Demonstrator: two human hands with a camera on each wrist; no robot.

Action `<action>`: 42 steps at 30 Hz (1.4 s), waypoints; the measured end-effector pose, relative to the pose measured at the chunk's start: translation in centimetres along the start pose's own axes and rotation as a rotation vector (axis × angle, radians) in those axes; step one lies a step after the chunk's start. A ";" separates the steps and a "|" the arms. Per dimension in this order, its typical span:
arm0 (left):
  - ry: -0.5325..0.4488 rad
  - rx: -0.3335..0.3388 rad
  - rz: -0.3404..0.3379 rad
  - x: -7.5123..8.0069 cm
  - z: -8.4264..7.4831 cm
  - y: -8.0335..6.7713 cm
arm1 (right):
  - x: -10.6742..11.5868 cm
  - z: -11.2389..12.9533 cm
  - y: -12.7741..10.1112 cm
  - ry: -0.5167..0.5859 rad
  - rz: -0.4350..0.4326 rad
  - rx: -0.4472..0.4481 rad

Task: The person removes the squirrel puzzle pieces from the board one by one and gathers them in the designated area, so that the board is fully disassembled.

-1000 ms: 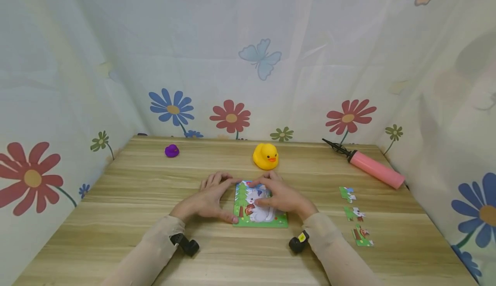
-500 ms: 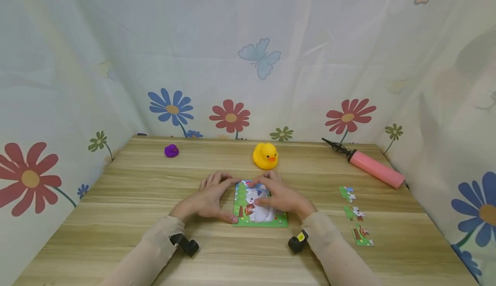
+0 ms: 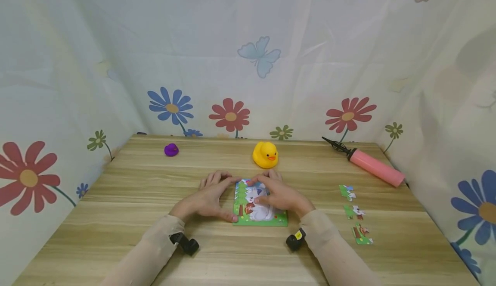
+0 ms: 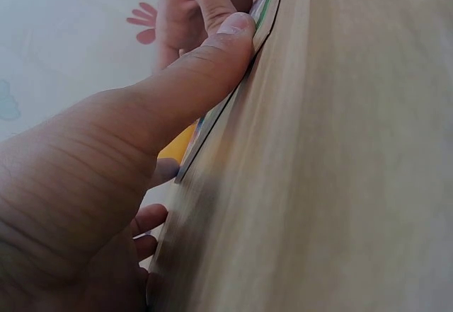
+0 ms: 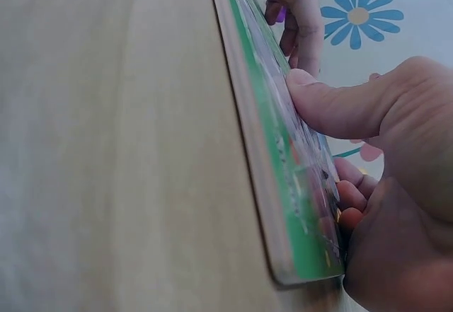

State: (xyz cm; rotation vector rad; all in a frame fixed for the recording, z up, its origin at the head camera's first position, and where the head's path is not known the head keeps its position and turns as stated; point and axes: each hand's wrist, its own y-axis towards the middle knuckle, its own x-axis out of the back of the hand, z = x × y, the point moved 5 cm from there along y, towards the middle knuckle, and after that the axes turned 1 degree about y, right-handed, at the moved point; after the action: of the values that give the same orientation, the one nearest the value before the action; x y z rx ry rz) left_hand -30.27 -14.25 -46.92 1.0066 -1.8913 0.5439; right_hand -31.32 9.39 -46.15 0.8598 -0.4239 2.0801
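A jigsaw puzzle (image 3: 263, 213) with a white cartoon animal and a green border lies flat on the wooden table. My left hand (image 3: 205, 200) spans its left side. The left thumb rests on the near-left corner and the index finger touches the far-left corner, the other fingers lying on the table. From the right, my right hand (image 3: 284, 195) reaches over the puzzle, thumb and index fingertips touching its picture. In the right wrist view, the right thumb (image 5: 333, 103) presses on the puzzle's face (image 5: 279, 142); other fingers bend at the far edge. Part of the picture is hidden under this hand.
Three loose puzzle pieces lie at the right: a far one (image 3: 347, 192), a middle one (image 3: 354, 212) and a near one (image 3: 362, 234). Behind the puzzle sits a yellow rubber duck (image 3: 265, 155). A purple duck (image 3: 172, 150) is back left, a pink hand pump (image 3: 376, 166) back right.
Both hands keep their places on the puzzle. The right wrist has shifted very slightly left. The whole head view has tipped a little.
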 end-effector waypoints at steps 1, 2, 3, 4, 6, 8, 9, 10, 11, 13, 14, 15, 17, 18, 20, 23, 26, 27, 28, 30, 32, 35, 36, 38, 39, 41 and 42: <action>-0.001 0.000 0.000 0.0 0.0 0.0 | 0.0 -0.1 0.1 -0.005 -0.001 0.000; -0.001 0.000 0.001 0.0 0.0 0.0 | 0.0 -0.1 0.1 -0.008 -0.002 0.002; -0.002 0.000 0.002 0.0 0.0 0.0 | 0.0 -0.1 0.1 -0.011 -0.003 0.004; -0.001 -0.001 0.002 0.0 0.0 0.0 | 0.0 -0.1 0.2 -0.011 -0.004 0.004; -0.001 -0.002 0.004 0.0 0.1 0.0 | 0.0 -0.2 0.1 -0.005 -0.003 0.006; 0.005 0.001 0.008 0.0 0.2 0.0 | 0.0 -0.2 0.0 0.006 -0.002 0.006; 0.006 0.003 0.010 0.0 0.2 0.0 | 0.0 -0.2 0.0 0.015 -0.001 0.005; 0.008 0.005 0.011 -0.1 0.3 0.0 | 0.1 -0.2 -0.1 0.026 -0.003 0.005; 0.007 0.006 0.011 -0.1 0.3 0.0 | 0.1 -0.2 -0.1 0.039 -0.010 0.000; 0.009 0.008 0.012 -0.1 0.3 0.0 | 0.3 -0.4 -0.2 0.063 -0.027 -0.011; 0.010 0.007 0.011 0.0 0.3 0.0 | 0.3 -0.6 -0.3 0.079 -0.036 -0.021; 0.010 0.007 0.009 0.0 0.3 0.0 | 0.4 -0.7 -0.3 0.095 -0.044 -0.029; 0.009 0.002 0.005 0.0 0.2 0.0 | 0.5 -1.0 -0.3 0.114 -0.055 -0.043; 0.011 0.001 0.004 0.0 0.2 0.0 | 0.5 -1.1 -0.4 0.119 -0.054 -0.044; 0.016 -0.002 0.001 0.0 0.2 0.0 | 0.5 -1.3 -0.4 0.131 -0.052 -0.045; 0.017 -0.003 -0.003 0.0 0.1 0.0 | 0.6 -1.3 -0.4 0.135 -0.049 -0.040; 0.018 -0.003 -0.004 0.0 0.0 0.0 | 0.7 -1.3 -0.5 0.144 -0.050 -0.037; 0.015 -0.004 -0.004 0.1 0.0 0.0 | 0.7 -1.3 -0.5 0.145 -0.050 -0.036; 0.015 -0.003 -0.005 0.1 0.0 -0.1 | 0.7 -1.3 -0.5 0.147 -0.050 -0.036; 0.011 -0.004 -0.006 0.1 0.0 -0.1 | 0.8 -1.2 -0.5 0.142 -0.052 -0.031; 0.009 -0.004 -0.006 0.1 -0.1 -0.1 | 0.8 -1.3 -0.5 0.140 -0.052 -0.030; 0.011 -0.004 -0.004 0.1 -0.1 -0.1 | 0.8 -1.3 -0.4 0.133 -0.053 -0.030; 0.012 -0.003 -0.004 0.1 -0.1 -0.1 | 0.8 -1.3 -0.4 0.135 -0.052 -0.031; 0.013 -0.001 -0.002 0.1 -0.2 -0.2 | 0.9 -1.2 -0.4 0.137 -0.051 -0.030; 0.013 0.000 -0.002 0.1 -0.2 -0.2 | 0.9 -1.2 -0.4 0.139 -0.049 -0.030; 0.011 0.001 -0.002 0.2 -0.2 -0.2 | 0.9 -1.2 -0.4 0.137 -0.046 -0.031; 0.011 0.001 -0.002 0.2 -0.2 -0.2 | 0.9 -1.2 -0.4 0.136 -0.044 -0.033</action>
State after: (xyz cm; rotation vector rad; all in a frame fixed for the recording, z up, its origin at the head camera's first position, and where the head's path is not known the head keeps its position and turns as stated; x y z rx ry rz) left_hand -30.06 -14.26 -46.63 1.0043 -1.8801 0.5486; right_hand -31.91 10.86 -46.38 0.6975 -0.3625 2.0708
